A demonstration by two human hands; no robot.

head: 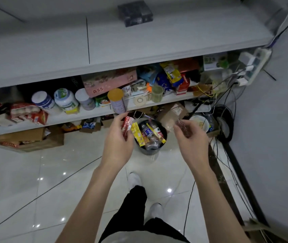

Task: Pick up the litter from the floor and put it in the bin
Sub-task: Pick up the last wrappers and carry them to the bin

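Left hand (117,137) grips a red wrapper (127,126) near the black bin (146,151); right hand (190,139), fingers curled, pinches a blurred reddish wrapper (182,128)

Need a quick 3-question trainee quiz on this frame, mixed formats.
1. True or false: the round dark plastic bin is empty.
2. Multiple choice: the left hand holds A) a white cup, B) red and yellow snack wrappers, C) nothing.
3. Short answer: which hand pinches the crumpled reddish translucent wrapper?

Key
1. False: clear plastic bottles and wrappers lie inside.
2. B.
3. The right hand.
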